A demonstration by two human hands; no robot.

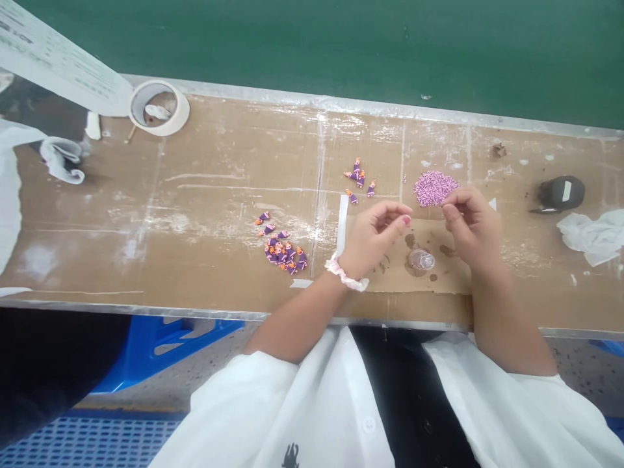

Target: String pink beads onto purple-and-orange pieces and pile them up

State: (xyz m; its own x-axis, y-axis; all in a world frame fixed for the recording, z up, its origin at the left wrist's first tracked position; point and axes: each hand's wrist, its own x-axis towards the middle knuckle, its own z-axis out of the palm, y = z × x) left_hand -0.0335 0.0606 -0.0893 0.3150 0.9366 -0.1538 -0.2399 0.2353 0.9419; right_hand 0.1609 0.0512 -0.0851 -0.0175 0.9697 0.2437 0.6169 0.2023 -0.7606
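Observation:
My left hand hovers over the worn brown table, fingers curled in a pinch; what it holds is too small to make out. My right hand is beside it, fingertips pinched together at the edge of a heap of tiny pink beads. A small clear cap or pot sits on the table between the two hands. A few purple and orange figures lie just beyond my left hand. A larger pile of the same figures lies to its left. A white scrunchie circles my left wrist.
A roll of white tape sits at the back left near crumpled white cloth and a paper sheet. A dark grey object and white tissue lie at the right. A blue stool stands below the table edge.

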